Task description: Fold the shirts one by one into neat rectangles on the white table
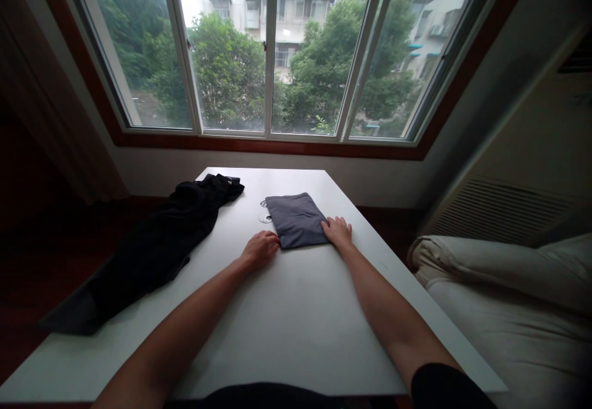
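A flat, square piece of grey fabric (298, 219), either a folded cloth or a pouch, lies on the white table in front of me. At its near left corner is my left hand (261, 250), fingers curled together and fingertips on the corner. My right hand (338, 231) rests at the right edge, its thumb on the fabric and its other fingers stretched out beside it. A small clear round disc (265, 218) lies against the fabric's left edge, with another round piece just behind it, partly covered.
A black garment (157, 242) lies crumpled along the left side of the white table (287, 335), hanging over its edge. To the right stands a pale cushioned seat (509, 298). Beyond the table's far end is a wide window (268, 137).
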Available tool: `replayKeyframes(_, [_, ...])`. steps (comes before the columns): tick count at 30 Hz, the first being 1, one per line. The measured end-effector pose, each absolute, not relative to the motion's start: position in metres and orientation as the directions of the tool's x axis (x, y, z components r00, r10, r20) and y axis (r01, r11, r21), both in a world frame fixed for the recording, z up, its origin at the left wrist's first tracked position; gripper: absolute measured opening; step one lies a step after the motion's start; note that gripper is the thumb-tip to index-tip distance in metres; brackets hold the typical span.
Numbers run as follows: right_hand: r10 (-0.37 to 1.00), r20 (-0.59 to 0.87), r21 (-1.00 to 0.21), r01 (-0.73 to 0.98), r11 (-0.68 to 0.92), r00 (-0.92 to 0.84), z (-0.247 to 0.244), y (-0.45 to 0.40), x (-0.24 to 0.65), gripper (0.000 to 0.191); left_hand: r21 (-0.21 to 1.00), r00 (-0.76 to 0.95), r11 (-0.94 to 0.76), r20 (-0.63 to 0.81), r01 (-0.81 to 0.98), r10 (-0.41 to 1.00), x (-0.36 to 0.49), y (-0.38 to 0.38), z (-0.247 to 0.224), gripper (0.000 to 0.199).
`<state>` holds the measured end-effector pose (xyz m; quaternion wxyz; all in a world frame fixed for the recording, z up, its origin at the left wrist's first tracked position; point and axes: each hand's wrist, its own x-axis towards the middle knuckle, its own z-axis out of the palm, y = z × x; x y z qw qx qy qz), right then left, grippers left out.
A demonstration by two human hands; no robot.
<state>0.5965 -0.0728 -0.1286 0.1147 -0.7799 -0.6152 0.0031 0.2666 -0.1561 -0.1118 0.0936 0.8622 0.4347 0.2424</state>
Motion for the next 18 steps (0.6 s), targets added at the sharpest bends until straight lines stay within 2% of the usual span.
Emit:
replayKeyframes(3, [0.973,0.17,-0.178,0.976,-0.126,0.156,-0.125,-0.075,0.589,0.06,0.375,0.484,-0.587,0.338,0.718,0.807,0.267,-0.157,-0.112,0.026])
replayKeyframes(6, [0.981,0.19,-0.158,0.985,0.069,-0.038,-0.121,-0.084,0.557,0.063,0.378,0.439,-0.55,0.342,0.745,0.831,0.266,-0.155,-0.112,0.027])
replayKeyframes(10, [0.963,0.11,-0.16,0.952,0.261,-0.246,-0.12,-0.104,0.514,0.069,0.372,0.358,-0.481,0.352,0.794,0.865,0.265,-0.153,-0.115,0.027])
replayKeyframes(13, [0.949,0.041,-0.179,0.932,0.315,-0.313,-0.119,-0.115,0.497,0.074,0.369,0.332,-0.456,0.354,0.81,0.874,0.264,-0.153,-0.116,0.027])
replayKeyframes(18, [0.951,-0.01,-0.189,0.935,0.301,-0.308,-0.118,-0.118,0.494,0.077,0.37,0.329,-0.451,0.347,0.812,0.878,0.265,-0.153,-0.118,0.027])
